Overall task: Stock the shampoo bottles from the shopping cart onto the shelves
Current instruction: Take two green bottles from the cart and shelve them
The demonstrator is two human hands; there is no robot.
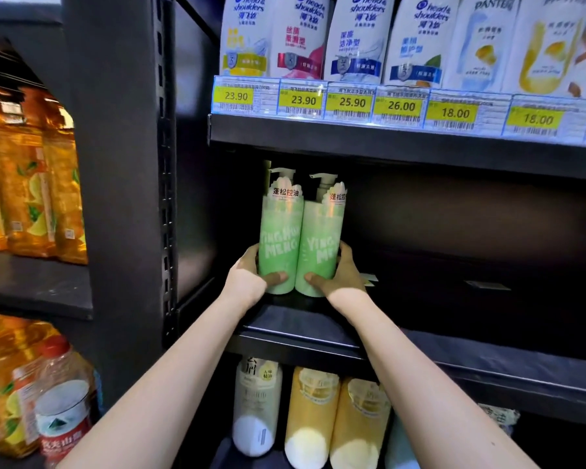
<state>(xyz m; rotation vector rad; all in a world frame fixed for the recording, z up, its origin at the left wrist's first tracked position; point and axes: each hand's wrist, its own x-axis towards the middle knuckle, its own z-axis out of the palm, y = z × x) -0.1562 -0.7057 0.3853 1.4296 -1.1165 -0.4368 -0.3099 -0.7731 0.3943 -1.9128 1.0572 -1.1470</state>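
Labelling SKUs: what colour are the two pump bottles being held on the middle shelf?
Light green pump bottles with white lettering, seen in the head view.

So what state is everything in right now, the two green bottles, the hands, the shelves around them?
Left green pump bottle: upright on the middle shelf, held by the left hand.
Right green pump bottle: upright, touching the left one, held by the right hand.
Middle shelf: mostly bare to the right of the bottles.
Top shelf: stocked with white bottles, price tags along its edge.
Bottom shelf bottles: standing upright.
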